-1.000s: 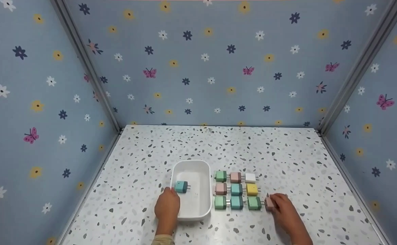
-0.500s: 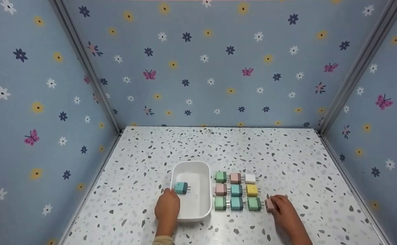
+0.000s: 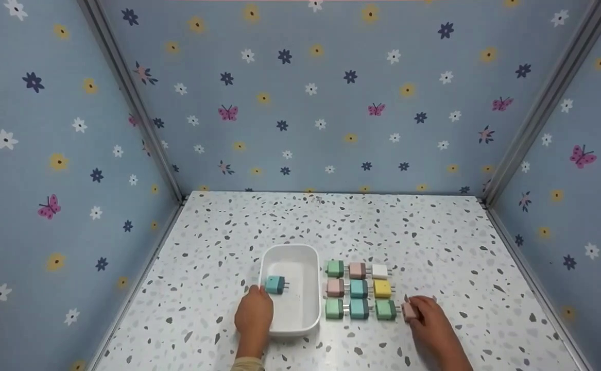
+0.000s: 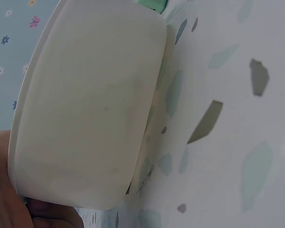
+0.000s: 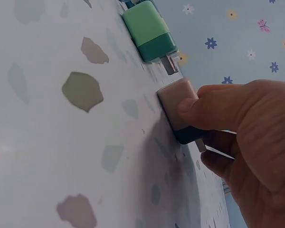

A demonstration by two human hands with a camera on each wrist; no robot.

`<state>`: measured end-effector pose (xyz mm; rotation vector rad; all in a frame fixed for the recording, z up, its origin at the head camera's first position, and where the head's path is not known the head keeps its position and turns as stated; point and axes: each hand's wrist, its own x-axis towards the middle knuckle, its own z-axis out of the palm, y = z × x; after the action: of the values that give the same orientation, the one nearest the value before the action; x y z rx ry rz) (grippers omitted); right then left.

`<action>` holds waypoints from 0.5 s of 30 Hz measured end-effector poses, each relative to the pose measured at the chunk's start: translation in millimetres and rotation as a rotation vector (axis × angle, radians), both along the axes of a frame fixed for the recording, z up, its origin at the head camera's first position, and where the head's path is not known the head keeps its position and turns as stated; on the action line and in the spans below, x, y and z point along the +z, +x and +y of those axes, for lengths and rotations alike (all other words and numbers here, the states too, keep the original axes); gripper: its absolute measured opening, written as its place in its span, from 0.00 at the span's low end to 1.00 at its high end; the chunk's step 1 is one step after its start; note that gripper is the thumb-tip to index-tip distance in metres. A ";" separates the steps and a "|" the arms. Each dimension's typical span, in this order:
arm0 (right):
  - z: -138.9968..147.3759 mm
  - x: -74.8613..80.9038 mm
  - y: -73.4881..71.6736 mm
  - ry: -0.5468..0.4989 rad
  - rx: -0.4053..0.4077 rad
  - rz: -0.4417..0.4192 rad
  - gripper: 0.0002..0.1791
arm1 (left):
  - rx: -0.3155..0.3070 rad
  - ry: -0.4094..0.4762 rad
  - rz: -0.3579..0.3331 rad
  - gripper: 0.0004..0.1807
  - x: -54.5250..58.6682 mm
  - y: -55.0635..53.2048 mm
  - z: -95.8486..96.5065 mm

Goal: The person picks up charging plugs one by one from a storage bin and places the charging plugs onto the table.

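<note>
My left hand (image 3: 254, 312) grips the left wall of a white plastic tub (image 3: 308, 325), thumb at the rim. Inside the tub lies one teal charger plug (image 3: 274, 284), its prongs pointing right. At the right end of the front row, my right hand (image 3: 432, 324) pinches a pink charger plug (image 5: 175, 102) between thumb and fingers. That plug has a dark end with a metal prong showing in the right wrist view, close over the speckled table. Just left of it sits a green charger plug (image 3: 385, 309), its prongs toward the pink one.
Between tub and right hand, more charger plugs stand in three rows: green (image 3: 335, 268), pink (image 3: 357, 270) and white (image 3: 379, 271) at the back; pink (image 3: 335, 287), teal (image 3: 358, 289) and yellow (image 3: 382, 288) in the middle; green (image 3: 334, 309) and teal (image 3: 359, 309) in front. Flowered walls (image 3: 331, 103) enclose the table.
</note>
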<state>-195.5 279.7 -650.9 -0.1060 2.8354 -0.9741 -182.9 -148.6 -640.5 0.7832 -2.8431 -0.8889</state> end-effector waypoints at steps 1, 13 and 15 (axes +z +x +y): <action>-0.7 0.2 -0.1 -0.001 -0.002 -0.001 0.27 | 0.000 -0.001 0.001 0.21 -0.2 0.1 0.1; -10.4 7.7 -0.8 -0.008 0.003 0.027 0.27 | 0.014 0.001 -0.003 0.21 -2.5 -1.3 0.3; -13.3 9.4 -1.4 -0.020 0.011 0.059 0.26 | 0.012 -0.002 -0.003 0.21 -1.9 -1.7 -0.5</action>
<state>-196.8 266.4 -641.4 -0.1550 2.8757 -1.0136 -184.6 -149.1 -642.4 0.8009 -2.8387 -0.8844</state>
